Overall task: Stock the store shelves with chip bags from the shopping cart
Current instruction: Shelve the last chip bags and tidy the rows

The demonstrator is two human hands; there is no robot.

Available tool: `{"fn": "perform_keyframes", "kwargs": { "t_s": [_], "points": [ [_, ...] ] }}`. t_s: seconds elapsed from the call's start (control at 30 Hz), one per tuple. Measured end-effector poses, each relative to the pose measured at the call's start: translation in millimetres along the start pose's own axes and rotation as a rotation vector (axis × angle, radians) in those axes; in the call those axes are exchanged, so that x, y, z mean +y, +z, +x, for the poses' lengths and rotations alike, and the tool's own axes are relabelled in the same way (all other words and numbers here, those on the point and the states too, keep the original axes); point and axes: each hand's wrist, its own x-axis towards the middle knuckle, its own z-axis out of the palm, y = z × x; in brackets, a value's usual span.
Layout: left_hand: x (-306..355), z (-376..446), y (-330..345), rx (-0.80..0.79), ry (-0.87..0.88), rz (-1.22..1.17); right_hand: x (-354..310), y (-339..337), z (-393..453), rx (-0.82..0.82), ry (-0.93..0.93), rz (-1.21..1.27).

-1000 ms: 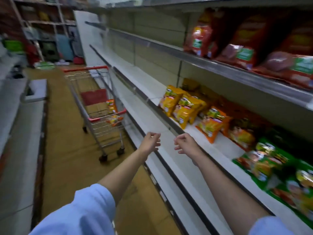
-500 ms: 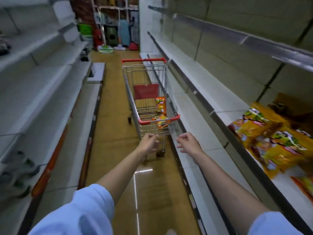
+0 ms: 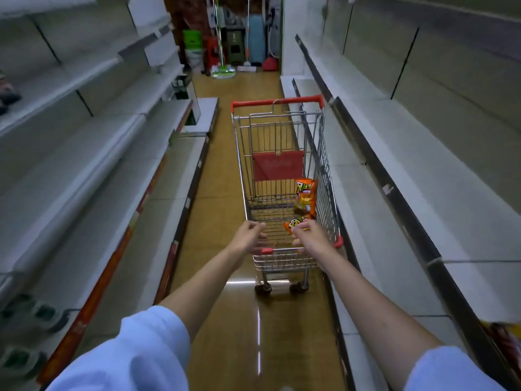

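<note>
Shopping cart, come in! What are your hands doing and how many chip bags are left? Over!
Left hand and right hand reaching over shopping cart, holding nothing. Two orange chip bags inside. Nothing in the way.

One shopping cart (image 3: 282, 153), two orange chip bags (image 3: 305, 193) (image 3: 294, 222) inside it, two bare hands (image 3: 249, 235) (image 3: 310, 235), two mops (image 3: 222, 70) (image 3: 246, 66) at aisle's end.

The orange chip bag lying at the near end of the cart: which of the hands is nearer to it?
Right. The right hand reaches over the cart's near rim, overlapping the lying chip bag; whether it touches is unclear. The left hand hangs further left, apart from it.
</note>
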Motion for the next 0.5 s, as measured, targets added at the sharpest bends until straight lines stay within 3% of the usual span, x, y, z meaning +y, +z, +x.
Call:
{"fn": "perform_keyframes", "kwargs": {
  "t_s": [0.5],
  "points": [
    [-17.2, 202.4, 41.8, -0.102, -0.225, -0.037, 33.7, -11.5, 175.9, -0.030, 0.239, -0.030]
  ]
}}
